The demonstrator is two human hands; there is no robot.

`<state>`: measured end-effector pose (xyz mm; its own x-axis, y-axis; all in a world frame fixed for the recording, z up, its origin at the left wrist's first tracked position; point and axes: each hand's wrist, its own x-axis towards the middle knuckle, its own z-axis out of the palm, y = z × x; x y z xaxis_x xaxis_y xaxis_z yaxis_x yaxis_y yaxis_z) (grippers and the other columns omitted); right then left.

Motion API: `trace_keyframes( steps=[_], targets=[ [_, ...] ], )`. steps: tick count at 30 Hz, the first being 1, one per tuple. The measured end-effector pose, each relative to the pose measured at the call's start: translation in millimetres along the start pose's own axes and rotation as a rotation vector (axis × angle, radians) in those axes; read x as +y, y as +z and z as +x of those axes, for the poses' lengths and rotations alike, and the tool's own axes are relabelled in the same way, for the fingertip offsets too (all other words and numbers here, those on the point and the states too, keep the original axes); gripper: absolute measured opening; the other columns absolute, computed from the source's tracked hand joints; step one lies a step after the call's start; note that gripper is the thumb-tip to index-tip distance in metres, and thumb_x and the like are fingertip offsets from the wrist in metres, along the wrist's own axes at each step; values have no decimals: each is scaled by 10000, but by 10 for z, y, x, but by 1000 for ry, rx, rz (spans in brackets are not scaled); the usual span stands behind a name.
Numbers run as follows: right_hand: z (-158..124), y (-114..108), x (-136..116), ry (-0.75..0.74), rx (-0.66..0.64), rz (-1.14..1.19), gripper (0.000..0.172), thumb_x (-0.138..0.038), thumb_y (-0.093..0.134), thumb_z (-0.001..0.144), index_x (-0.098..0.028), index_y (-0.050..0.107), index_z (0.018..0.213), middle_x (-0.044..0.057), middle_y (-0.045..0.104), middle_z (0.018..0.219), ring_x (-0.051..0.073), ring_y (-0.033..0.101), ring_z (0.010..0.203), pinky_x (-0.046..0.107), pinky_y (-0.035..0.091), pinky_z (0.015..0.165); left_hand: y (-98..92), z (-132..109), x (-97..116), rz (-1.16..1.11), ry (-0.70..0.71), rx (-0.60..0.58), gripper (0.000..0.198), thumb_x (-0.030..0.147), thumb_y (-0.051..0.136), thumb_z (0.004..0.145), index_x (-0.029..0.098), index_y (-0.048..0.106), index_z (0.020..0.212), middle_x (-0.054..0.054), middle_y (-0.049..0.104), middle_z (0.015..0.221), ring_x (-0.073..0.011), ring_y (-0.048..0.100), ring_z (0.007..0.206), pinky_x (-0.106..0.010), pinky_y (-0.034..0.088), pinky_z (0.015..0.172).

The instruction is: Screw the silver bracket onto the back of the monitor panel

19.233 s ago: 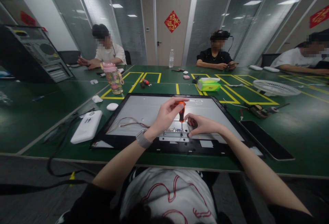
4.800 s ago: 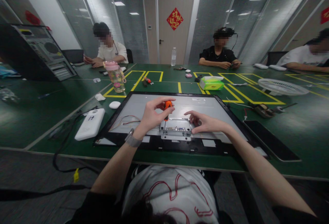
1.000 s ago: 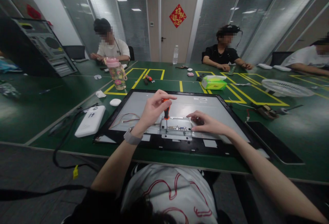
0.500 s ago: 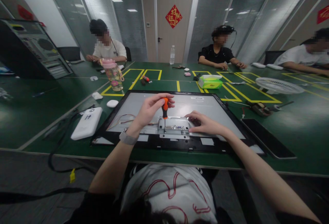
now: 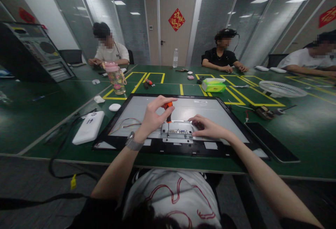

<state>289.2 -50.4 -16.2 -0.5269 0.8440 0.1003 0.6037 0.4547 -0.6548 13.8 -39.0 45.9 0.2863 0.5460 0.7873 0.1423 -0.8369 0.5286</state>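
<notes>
A flat display panel [image 5: 183, 108] with a black frame lies on the green table. Near its front edge sits a silver metal bracket [image 5: 177, 127] with connector ports. My left hand [image 5: 154, 117] has its thumb and fingers round the orange handle of a screwdriver [image 5: 168, 115], which stands upright with its tip at the bracket's left part. My right hand [image 5: 207, 126] grips the right end of the bracket between thumb and fingers. Thin coloured wires [image 5: 126, 122] run across the panel to the left of the bracket.
Left of the panel are a white power bank [image 5: 89, 127], a white case [image 5: 114, 107] and a pink-lidded bottle [image 5: 115, 78]. On the right lie a phone [image 5: 270, 141] and a motor-like part [image 5: 265, 112]. Behind are a green tissue pack [image 5: 214, 85] and several seated people.
My left hand has turned at the wrist and its fingers have shifted on the screwdriver handle. My right hand stays at the bracket. The view has tilted slightly.
</notes>
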Motion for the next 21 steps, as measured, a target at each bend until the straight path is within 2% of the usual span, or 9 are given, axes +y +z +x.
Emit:
trace_keyframes(
  steps=[4,9,11,14,18,21],
  targets=[
    [2,-7,-9,3,-8,1,577,-558,708,771,-227,584,1228,63,534,1045,237,566,951,379,492,850,6,0,-2,14,24,-16,220,260,670,839,227,716,1052,-11,593,813,-131,541,749,-268,478,718],
    [7,-6,-11,-5,-3,14,578,-556,714,764,-224,589,1221,62,543,1043,237,567,953,384,487,854,-19,-10,4,-314,-164,-98,266,267,507,927,176,666,1119,-66,673,936,-153,623,804,-297,514,762],
    [8,-4,-15,-7,-2,18,581,-552,716,763,-216,590,1221,63,540,1043,234,567,948,377,486,847,-27,4,23,-363,-180,-88,215,285,555,904,166,688,1022,-66,677,939,-151,621,808,-283,509,755],
    [9,-3,-28,2,-8,22,595,-553,716,763,-196,585,1221,66,531,1042,229,567,934,372,485,843,-27,30,41,-301,-189,-52,150,291,655,846,173,714,917,-46,647,902,-130,587,781,-241,480,701],
    [5,-5,-45,16,-6,22,606,-568,711,757,-195,588,1219,65,529,1046,232,567,938,371,488,839,-13,34,-9,-466,-296,-68,255,312,530,925,158,673,1071,-55,677,880,-154,633,831,-283,501,781],
    [4,-9,-48,19,-7,22,599,-571,712,754,-214,587,1219,63,535,1053,237,568,953,373,489,845,-8,22,-55,-594,-340,-59,272,294,482,937,146,663,1077,-82,712,961,-171,659,882,-307,510,824]
  ],
)
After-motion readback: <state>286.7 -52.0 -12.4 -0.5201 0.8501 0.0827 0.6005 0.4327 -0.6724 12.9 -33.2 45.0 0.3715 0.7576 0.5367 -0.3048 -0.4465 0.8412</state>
